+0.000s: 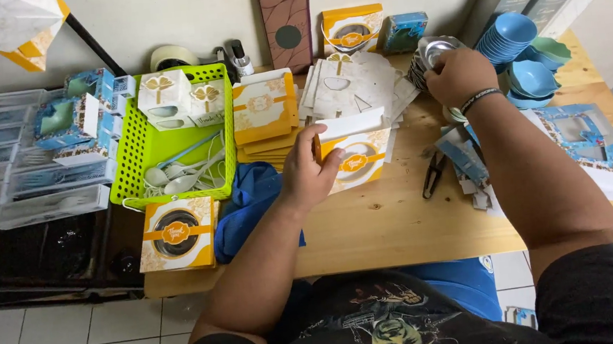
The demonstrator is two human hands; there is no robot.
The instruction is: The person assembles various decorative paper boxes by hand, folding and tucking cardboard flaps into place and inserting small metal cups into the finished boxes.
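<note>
Fingers (pixel 312 142) of the left hand (pixel 309 173): curled and pinching the left edge of a yellow-and-white window box (pixel 356 156), thumb on the near side. Box stands partly folded on the wooden table (pixel 395 223), mid-scene, just near a heap of flat white box blanks (pixel 354 83).

Right hand (pixel 459 75): far right, fingers bent down over a stack of small metal cups (pixel 433 51); whether they are pinching one cup cannot be told.

Handling, box: thin card, judged very light, stiff along creases but easily dented; the clear window is the weak part. Best held at the folded edges or corners, not across the window.

Handling, cups: judged light, rigid, smooth and likely slippery; nested, so best lifted by the rim.

Nearby items:
- green basket (pixel 136 156), left, holding white spoons (pixel 184 176)
- finished yellow box (pixel 176 235), near left corner
- blue cloth (pixel 252 200), just left of the left wrist
- black pliers (pixel 433 174), right of the held box
- blue bowls (pixel 509 37), stacked far right
- blue box blanks (pixel 584 139), right edge
</note>
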